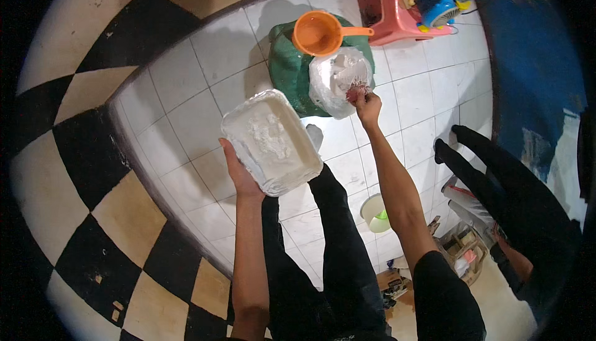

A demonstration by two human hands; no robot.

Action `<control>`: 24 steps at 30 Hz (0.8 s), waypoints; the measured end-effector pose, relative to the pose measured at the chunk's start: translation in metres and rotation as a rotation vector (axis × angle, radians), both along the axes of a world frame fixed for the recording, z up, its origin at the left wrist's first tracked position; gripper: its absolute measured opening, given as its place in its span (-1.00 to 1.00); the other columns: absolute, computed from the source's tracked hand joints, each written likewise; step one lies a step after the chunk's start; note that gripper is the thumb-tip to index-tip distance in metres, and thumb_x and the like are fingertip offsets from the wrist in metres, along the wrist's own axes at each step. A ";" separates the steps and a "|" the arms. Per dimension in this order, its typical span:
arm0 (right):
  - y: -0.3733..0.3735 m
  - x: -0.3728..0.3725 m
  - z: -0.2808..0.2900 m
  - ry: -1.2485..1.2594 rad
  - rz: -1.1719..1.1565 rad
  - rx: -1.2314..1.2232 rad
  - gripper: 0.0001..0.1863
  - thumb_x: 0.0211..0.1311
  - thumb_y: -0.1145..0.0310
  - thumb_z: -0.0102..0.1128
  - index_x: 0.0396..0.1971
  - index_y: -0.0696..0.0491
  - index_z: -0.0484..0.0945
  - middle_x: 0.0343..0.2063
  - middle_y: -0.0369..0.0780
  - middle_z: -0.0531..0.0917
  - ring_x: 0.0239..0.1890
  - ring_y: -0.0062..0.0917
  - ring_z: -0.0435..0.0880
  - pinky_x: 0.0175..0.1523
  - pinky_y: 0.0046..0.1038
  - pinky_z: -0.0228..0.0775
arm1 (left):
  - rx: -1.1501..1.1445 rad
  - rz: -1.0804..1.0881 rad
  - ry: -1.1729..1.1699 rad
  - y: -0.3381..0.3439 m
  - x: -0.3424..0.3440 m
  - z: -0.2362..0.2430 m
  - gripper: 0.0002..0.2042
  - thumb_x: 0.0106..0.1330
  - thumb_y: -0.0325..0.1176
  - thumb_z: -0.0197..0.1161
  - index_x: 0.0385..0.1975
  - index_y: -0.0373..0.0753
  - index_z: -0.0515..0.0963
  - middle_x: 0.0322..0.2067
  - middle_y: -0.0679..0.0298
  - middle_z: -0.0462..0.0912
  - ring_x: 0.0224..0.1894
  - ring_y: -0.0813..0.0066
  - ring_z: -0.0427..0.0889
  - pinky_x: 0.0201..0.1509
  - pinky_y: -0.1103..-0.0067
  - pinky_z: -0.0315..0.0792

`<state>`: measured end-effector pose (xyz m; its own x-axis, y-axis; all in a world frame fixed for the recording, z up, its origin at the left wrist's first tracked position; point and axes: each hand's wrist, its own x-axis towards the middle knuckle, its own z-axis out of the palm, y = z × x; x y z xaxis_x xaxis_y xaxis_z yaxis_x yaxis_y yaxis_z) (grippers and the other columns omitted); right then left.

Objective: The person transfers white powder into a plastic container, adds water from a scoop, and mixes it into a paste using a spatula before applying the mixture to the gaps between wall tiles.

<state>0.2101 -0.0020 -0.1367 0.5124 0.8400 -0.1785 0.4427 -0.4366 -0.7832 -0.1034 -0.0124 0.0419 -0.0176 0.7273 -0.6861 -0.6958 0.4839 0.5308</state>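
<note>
My left hand (239, 173) holds a pale, rectangular container (264, 142) with a crinkled silvery rim and white, powdery, creamy material inside. In my right hand (368, 105) is a small reddish object (357, 93), held over the open clear plastic bag (329, 71) of white powder; I cannot make out what it is. The bag rests on a green sack (285, 62). Just beyond the bag is an orange dipper (313, 34) with its handle pointing right.
A pink stool (385, 12) with a blue fan-like object (441, 12) stands at the back. A pale bucket (374, 214) is on the white tile floor (217, 68). At right are another person's dark-clad legs (496, 179) and assorted clutter (462, 257). Checkered tiles (93, 198) line the left side.
</note>
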 end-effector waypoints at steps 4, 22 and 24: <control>-0.027 0.024 0.032 0.567 -0.231 -0.021 -0.68 0.33 0.27 0.17 -0.45 0.26 0.54 -0.53 -0.18 0.59 -0.51 -0.53 0.60 -0.24 -0.31 0.64 | 0.011 -0.034 -0.056 0.003 -0.006 0.031 -0.27 0.39 0.27 -0.20 0.29 -0.27 0.20 0.19 0.09 0.38 0.19 0.24 0.43 0.24 0.37 0.37; -0.041 -0.144 0.610 0.407 0.551 0.381 -0.86 0.29 0.52 0.19 -0.22 0.25 0.61 -0.31 -0.20 0.70 -0.28 -0.62 0.64 -0.13 -0.54 0.48 | 0.265 -0.161 -0.397 -0.012 -0.080 0.324 -0.36 0.46 0.16 -0.25 0.29 -0.26 0.22 0.15 0.11 0.46 0.16 0.27 0.49 0.29 0.37 0.34; -0.043 -0.163 0.638 0.201 0.638 0.398 -0.91 0.25 0.53 0.18 -0.32 0.25 0.58 -0.45 -0.15 0.70 -0.42 -0.57 0.68 -0.31 -0.55 0.51 | 0.301 -0.123 -0.290 -0.021 -0.085 0.346 -0.35 0.45 0.18 -0.24 0.29 -0.25 0.22 0.11 0.13 0.49 0.13 0.29 0.51 0.26 0.38 0.37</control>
